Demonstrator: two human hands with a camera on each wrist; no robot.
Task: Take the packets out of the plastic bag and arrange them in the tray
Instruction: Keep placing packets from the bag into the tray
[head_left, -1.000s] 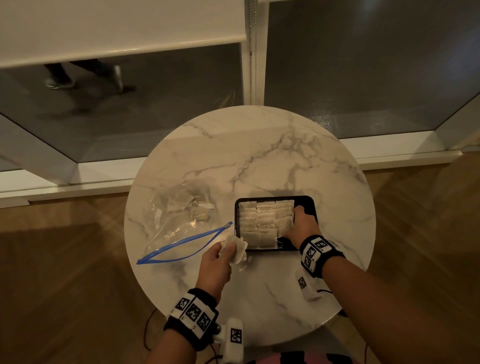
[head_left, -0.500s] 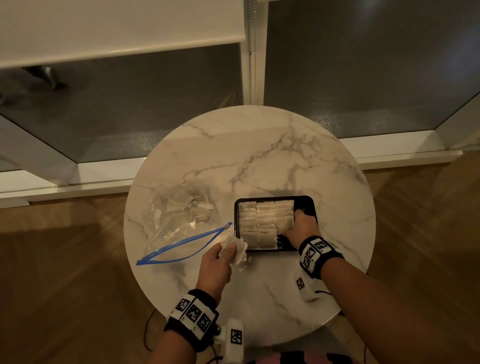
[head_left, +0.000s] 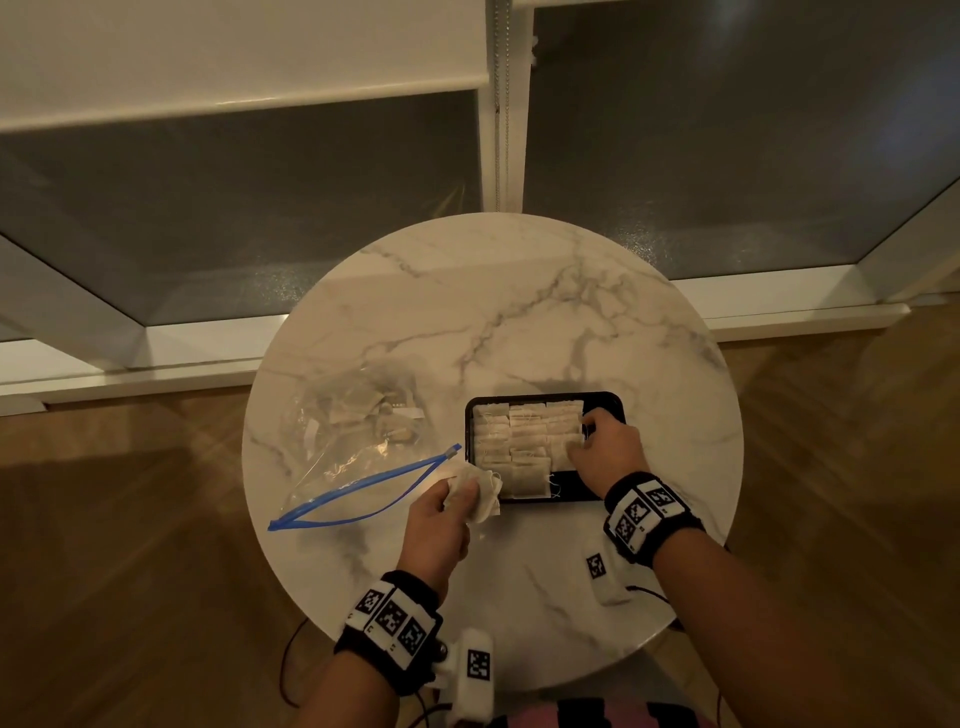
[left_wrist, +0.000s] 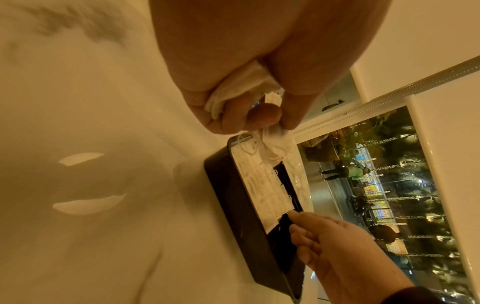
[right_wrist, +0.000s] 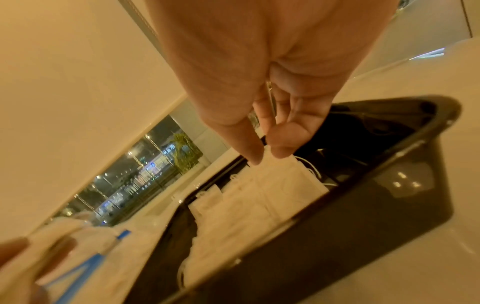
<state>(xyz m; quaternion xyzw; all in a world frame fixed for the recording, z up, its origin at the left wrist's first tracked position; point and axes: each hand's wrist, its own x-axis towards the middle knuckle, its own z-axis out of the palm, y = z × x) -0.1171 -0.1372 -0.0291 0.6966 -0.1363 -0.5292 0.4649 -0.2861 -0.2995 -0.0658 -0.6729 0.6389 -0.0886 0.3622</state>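
Observation:
A black tray sits right of centre on the round marble table, with white packets lined up in rows across its left and middle. My right hand is over the tray's right part; thumb and forefinger pinch the corner of one packet at the end of a row. My left hand grips a bunch of white packets just off the tray's near left corner, also seen as held packets. The clear plastic bag with a blue zip lies open at left, several packets still inside.
A window with a white frame and a half-lowered blind stands right behind the table. Wooden floor surrounds it. The far half of the tabletop is bare marble. The tray's right end holds only loose strings.
My right hand has shifted slightly within the tray's right side, staying on the packets. My left hand and its bunch have hardly moved. A passer-by's legs outside the window are gone.

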